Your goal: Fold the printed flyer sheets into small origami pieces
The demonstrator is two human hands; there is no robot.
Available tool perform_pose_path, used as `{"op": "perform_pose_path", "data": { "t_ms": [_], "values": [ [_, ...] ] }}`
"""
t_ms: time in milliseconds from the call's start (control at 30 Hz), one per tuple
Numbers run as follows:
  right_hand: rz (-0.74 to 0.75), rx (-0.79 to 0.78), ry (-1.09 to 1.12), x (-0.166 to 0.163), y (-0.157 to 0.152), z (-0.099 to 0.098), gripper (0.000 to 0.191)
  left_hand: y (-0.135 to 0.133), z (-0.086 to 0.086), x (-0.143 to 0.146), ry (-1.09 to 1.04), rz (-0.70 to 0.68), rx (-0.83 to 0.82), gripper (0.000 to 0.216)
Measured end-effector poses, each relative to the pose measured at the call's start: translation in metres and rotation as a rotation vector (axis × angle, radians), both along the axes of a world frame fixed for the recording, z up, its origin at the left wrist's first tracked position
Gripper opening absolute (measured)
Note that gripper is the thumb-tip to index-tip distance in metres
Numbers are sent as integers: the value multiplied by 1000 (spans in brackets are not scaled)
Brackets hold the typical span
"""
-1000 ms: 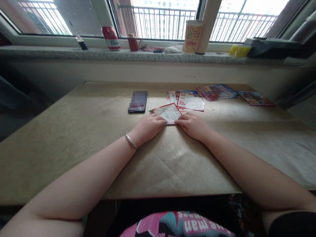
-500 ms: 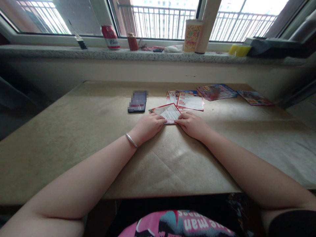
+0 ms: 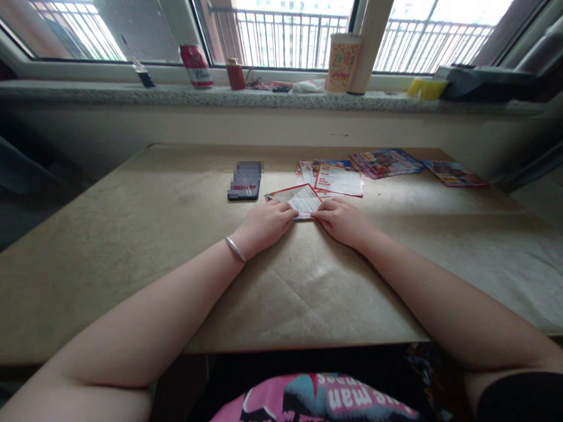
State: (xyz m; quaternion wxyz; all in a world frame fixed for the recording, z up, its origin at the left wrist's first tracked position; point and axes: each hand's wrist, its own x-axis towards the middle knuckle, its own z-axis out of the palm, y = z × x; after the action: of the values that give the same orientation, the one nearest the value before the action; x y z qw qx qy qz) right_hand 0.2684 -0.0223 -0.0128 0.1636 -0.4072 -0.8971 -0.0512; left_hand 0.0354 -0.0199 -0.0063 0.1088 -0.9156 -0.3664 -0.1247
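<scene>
A printed leaflet [image 3: 303, 202] with a red border lies on the table in front of me, its near edge turned up in a narrow fold. On the left end of that fold, my left hand [image 3: 269, 224] presses with its fingers closed on the paper. My right hand [image 3: 342, 219] grips the right end the same way, thumb and fingers together. A short stretch of the folded edge shows between the two hands. Just beyond the leaflet sit more loose leaflets [image 3: 338, 179], overlapping one another. My fingers hide the leaflet's near corners.
A dark phone [image 3: 245, 180] lies left of the leaflets. Farther right are a stack of colourful leaflets [image 3: 387, 163] and another small pile [image 3: 454, 173]. The windowsill [image 3: 264, 99] behind holds a red can [image 3: 196, 65], a patterned paper cup [image 3: 343, 63] and a yellow object [image 3: 426, 88].
</scene>
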Motion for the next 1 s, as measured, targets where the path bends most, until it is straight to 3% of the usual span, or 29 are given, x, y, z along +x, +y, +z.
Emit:
{"op": "perform_pose_path", "data": {
  "t_ms": [233,533,800,1000],
  "values": [
    [-61,-29,-21,9,-3,7,26,0,-7,6,19,34,-7,38],
    [-5,-3,36,4,1,1,26,4,-6,2,-10,79,-29,34],
    [-112,-59,-23,4,-7,11,24,1,-4,2,-7,0,-67,37],
    [-95,-89,-22,9,-6,11,26,-3,0,3,15,-21,-80,41]
  ]
}}
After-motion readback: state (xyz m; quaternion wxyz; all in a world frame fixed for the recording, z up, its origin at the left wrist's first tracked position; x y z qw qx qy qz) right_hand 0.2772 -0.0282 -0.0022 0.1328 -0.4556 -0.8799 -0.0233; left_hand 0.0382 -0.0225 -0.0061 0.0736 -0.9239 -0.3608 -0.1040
